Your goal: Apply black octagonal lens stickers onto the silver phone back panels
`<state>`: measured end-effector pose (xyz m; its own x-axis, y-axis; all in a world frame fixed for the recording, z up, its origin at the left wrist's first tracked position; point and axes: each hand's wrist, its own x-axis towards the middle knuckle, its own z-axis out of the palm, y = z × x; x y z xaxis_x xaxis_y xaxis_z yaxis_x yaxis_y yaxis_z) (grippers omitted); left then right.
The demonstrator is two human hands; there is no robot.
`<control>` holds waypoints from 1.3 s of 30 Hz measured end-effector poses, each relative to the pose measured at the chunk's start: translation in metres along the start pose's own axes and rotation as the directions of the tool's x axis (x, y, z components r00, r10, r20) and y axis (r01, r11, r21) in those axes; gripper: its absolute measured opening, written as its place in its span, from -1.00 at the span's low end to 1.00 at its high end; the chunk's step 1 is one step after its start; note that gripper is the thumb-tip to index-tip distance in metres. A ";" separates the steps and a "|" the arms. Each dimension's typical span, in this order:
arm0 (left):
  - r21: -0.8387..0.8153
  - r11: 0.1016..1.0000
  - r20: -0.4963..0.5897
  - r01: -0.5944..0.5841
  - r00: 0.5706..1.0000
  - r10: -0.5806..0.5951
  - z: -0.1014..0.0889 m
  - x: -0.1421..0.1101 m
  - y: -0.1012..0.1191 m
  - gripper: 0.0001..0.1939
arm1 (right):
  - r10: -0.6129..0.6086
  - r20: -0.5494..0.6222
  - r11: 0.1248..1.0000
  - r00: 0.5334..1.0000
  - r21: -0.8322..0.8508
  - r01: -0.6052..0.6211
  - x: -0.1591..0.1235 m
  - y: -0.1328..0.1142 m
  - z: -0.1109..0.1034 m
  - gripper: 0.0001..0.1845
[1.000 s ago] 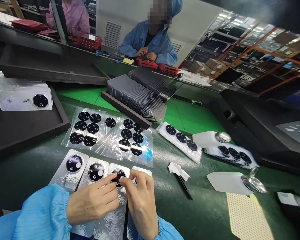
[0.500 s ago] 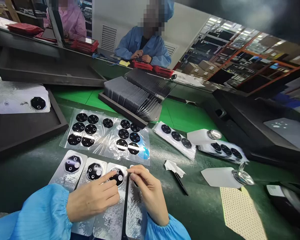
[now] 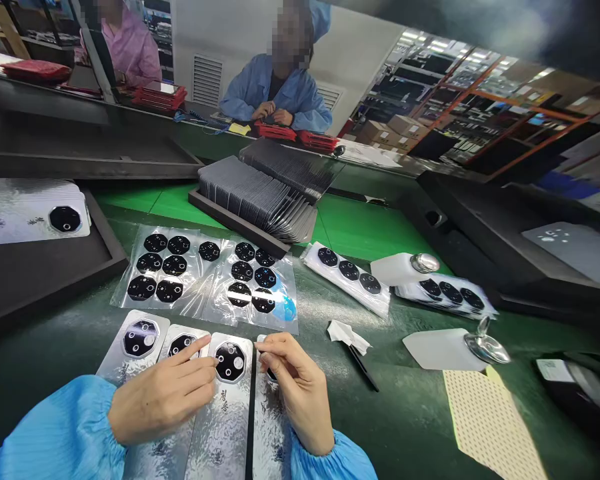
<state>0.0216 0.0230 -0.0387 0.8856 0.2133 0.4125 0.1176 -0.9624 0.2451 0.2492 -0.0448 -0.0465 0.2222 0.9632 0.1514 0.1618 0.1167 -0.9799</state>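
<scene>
My right hand (image 3: 295,393) is pinched shut, thumb and forefinger closed over the camera end of the rightmost silver back cover (image 3: 271,427); whether a lens piece sits in that pinch I cannot tell, since the fingers hide it. My left hand (image 3: 163,400) holds nothing: it lies flat, forefinger stretched toward 2 o'clock, its tip just beside the black octagonal camera lens (image 3: 230,361) on the third cover (image 3: 223,420). Four covers lie side by side at 6 o'clock on the green bench mat (image 3: 420,427).

At 12 o'clock from my hands lie clear film sheets of black lenses (image 3: 207,273). Farther at 12 o'clock stands a tray of dark panels (image 3: 260,197). At 3 o'clock lie a black-handled swab (image 3: 355,347) and a white dispenser bottle (image 3: 450,348).

To do this well, I judge the left hand should steady the covers while the right presses evenly around the octagon's edge, keeping skin off the glass.
</scene>
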 end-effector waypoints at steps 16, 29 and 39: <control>0.110 0.992 0.039 -0.067 0.997 0.063 0.004 0.001 -0.001 -0.76 | -0.027 0.060 0.990 0.998 -0.140 0.035 0.001 0.001 0.010 -0.86; 0.340 0.927 0.068 -0.157 0.987 0.142 0.005 0.005 0.000 -0.86 | -0.325 0.218 0.620 0.920 -0.686 0.382 0.000 -0.003 0.047 -0.81; 0.360 0.917 0.084 -0.174 0.985 0.154 0.005 0.006 0.001 -0.83 | -0.352 0.220 0.567 0.910 -0.723 0.394 -0.003 -0.004 0.046 -0.75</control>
<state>0.0289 0.0229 -0.0406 0.9276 0.0478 0.3706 0.1155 -0.9799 -0.1627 0.2038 -0.0370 -0.0486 -0.0663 0.8886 0.4538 0.8749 0.2704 -0.4018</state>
